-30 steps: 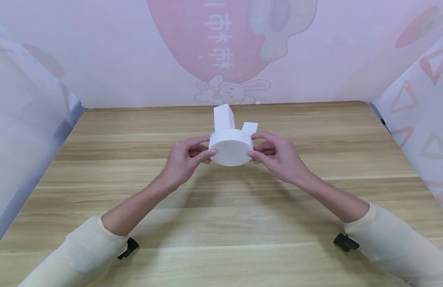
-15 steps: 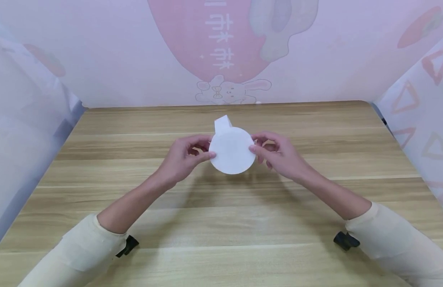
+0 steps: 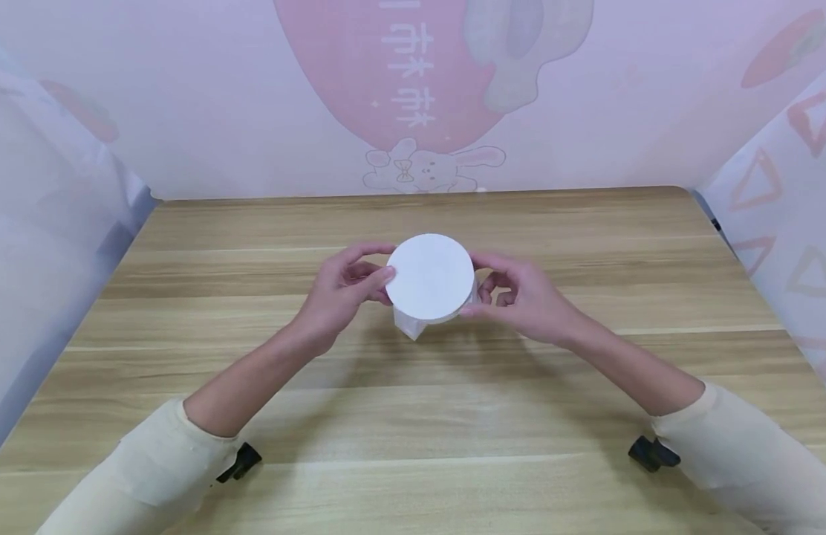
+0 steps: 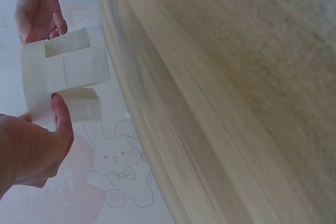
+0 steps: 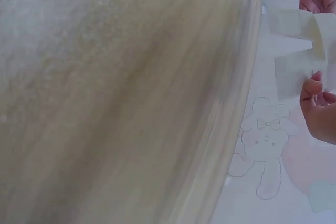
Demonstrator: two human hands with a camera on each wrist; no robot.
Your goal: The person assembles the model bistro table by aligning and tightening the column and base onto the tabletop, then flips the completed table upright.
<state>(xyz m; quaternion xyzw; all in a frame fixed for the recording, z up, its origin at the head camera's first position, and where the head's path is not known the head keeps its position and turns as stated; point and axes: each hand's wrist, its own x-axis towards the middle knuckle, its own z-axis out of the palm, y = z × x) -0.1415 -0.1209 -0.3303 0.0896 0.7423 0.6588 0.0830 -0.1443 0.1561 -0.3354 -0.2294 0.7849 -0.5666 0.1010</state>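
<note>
A white round disc with block-like legs (image 3: 429, 276), shaped like a small stool, is held above the table. Its flat face is up, and one leg (image 3: 409, 325) shows below the front rim. My left hand (image 3: 346, 290) pinches the disc's left edge, thumb at the rim of the flat face. On the opposite side my right hand (image 3: 527, 297) grips the edge, with its thumb low near the front. Several legs (image 4: 79, 69) point towards the table in the left wrist view. In the right wrist view, my right fingers (image 5: 313, 85) touch the disc beside a leg (image 5: 291, 74).
The wood-grain table (image 3: 413, 431) lies beneath both arms. A printed pink curtain (image 3: 219, 104) stands at its back edge, with white printed panels (image 3: 787, 215) at the sides. Black wrist-camera mounts (image 3: 654, 453) stick out from the sleeves.
The white piece has been turned over between my hands: its legs pointed up and back, and now point down, with the flat face on top. My right thumb has shifted towards the front rim.
</note>
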